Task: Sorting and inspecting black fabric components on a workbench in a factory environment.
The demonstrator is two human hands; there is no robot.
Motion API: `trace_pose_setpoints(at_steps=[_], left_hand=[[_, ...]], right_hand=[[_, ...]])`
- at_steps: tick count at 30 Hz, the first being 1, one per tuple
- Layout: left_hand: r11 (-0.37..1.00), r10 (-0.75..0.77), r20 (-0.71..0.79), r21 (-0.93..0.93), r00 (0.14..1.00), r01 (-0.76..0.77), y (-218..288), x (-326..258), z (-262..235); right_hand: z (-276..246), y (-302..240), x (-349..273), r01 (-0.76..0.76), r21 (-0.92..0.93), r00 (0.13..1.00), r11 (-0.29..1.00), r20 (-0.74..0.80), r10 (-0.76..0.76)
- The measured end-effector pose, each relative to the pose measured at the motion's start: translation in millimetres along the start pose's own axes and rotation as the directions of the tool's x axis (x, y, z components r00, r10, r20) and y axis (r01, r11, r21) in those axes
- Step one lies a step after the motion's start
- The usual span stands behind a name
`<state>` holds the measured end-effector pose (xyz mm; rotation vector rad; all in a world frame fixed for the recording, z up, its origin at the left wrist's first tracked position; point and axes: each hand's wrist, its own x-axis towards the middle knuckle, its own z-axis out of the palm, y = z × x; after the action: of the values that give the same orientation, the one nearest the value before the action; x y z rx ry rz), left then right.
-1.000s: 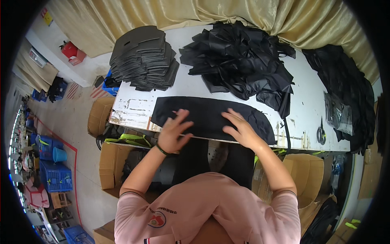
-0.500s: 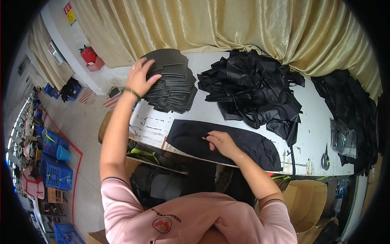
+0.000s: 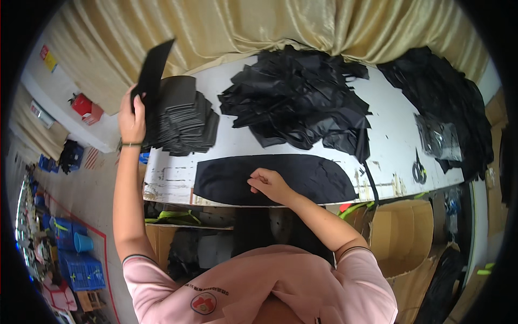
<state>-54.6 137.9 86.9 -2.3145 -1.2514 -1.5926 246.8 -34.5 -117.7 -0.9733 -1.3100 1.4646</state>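
Note:
My left hand is raised at the left end of the white table, gripping a flat black rectangular pad lifted upright above a stack of similar black pads. My right hand rests with curled fingers on a long black fabric panel spread flat along the table's near edge. It seems to pinch or press the cloth near its middle.
A heap of black fabric pieces lies mid-table, another dark heap at the far right. Black scissors lie near the right edge. Cardboard boxes stand under the table; blue crates sit on the floor at left.
My left hand left the fabric panel, reached to the pad stack and now lifts one pad up. My right hand stayed on the panel.

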Motion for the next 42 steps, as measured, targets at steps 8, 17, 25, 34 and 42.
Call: trace_pose_setpoints(at_steps=[8,17,25,34,42], left_hand=[[0.764,-0.168,0.456,-0.499,0.874,0.408,154,-172,95],[0.905,0.181,0.493,-0.423,0.851,0.052,170,-206,113],[0.899,0.439,0.522,-0.265,0.732,-0.349,148,-173,86],[0.3,-0.723,0.213,-0.76,0.657,0.576,67,-221,49],[0.292,-0.903,0.067,-0.628,0.424,0.721,-62,-308,16]], right_hand=[[8,-41,-23,0.369,-0.104,0.878,0.923,-0.287,-0.384],[-62,-11,-55,0.49,-0.762,0.737,0.424,0.103,-0.668],[-70,-90,-86,-0.079,0.32,0.972,0.944,-0.184,0.144],[-149,8,-110,-0.34,-0.021,0.898,0.94,-0.304,0.318],[-178,15,-142,-0.48,-0.087,0.761,0.873,-0.537,0.364]])
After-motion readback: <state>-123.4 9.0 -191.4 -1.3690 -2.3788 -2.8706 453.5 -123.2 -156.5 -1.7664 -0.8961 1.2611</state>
